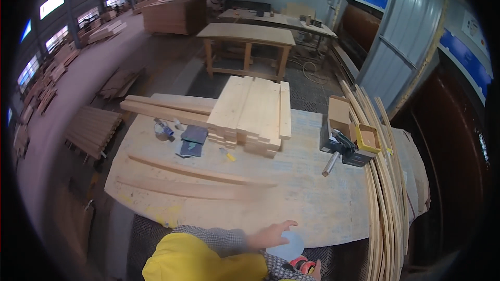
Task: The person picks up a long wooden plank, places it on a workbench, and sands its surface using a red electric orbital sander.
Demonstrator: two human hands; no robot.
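My left hand [271,236] is at the table's front edge, its thumb and fingers apart beside a pale round sanding disc [288,246]. Below it, my right hand [317,271] is partly in view at the bottom, around a red and black power sander [302,264]. The disc lies at the sander's face; whether my left hand touches it, I cannot tell. On the worktable [312,210], two long wooden strips lie crosswise, the farther one [195,171] sharp and the nearer one [187,189] blurred at its right end. Behind them stands a stack of pale boards [250,109].
Dark abrasive sheets [193,140] and a container with a brush [162,130] lie left of the stack. Open cardboard boxes [338,125] and a metal tube [331,164] are at right, beside long thin wooden strips [384,203]. Another wooden table [246,33] stands beyond.
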